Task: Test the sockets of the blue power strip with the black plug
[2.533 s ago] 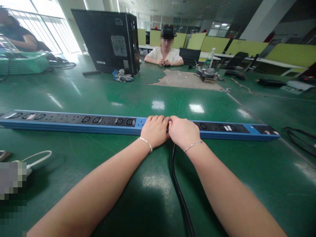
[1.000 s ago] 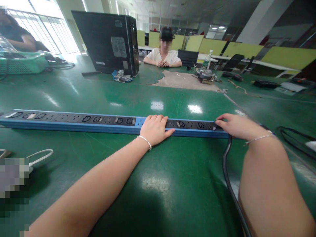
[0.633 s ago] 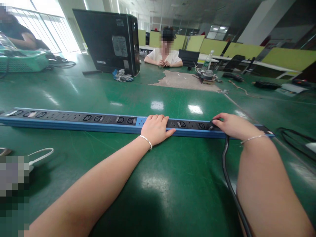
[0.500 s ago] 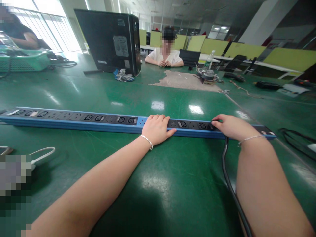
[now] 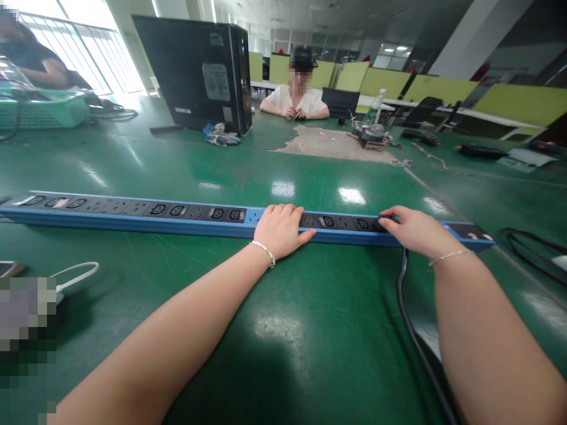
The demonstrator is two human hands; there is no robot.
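Bracing the blue power strip (image 5: 208, 229), laid across the desk (image 5: 239, 313) from 9 to 3 o'clock, with the left hand (image 5: 280, 233) at centre: flattened palm-down over the sockets, thumb spread toward 3 o'clock, gripping nothing. Pinching a dark plug (image 5: 381, 225) against the strip at 3 o'clock with the right hand (image 5: 410, 227), thumb and fingers closed on it, black cord (image 5: 400, 289) trailing off between 4 and 5 o'clock. Cannot tell seated from loose. Probably working plug against socket; seems to call for steady bracing plus straight force, without rocking. Mind the strip's end at 3 o'clock, near the desk seam (image 5: 426, 188) and coiled cable (image 5: 514, 236). Find room toward 12 o'clock, short of the computer tower (image 5: 177, 77), and toward 6 o'clock, between forearms. Watch the white cable (image 5: 92, 264) between 8 and 9 o'clock. Cannot see the desk's near edge.
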